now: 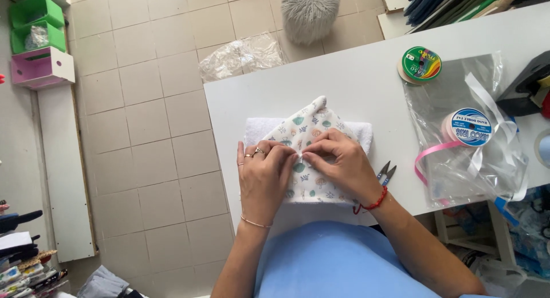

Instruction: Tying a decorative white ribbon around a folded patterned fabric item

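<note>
A white cloth printed with small leaves and animals (309,123) lies folded to a point on a white towel (361,131) on the white table (349,80). My left hand (264,172) and my right hand (339,160) rest on the cloth side by side. Their fingertips meet and pinch the fabric at its middle fold. Rings show on the left hand, and a red cord bracelet circles the right wrist. Small snips (386,173) lie just right of my right hand.
A clear plastic bag (458,172) holds a pink and white ribbon spool (468,127), and a green spool (421,64) sits beyond it. A grey fluffy pouf (309,12) and crumpled plastic (240,56) lie on the tiled floor. Green and pink bins (37,40) stand at left.
</note>
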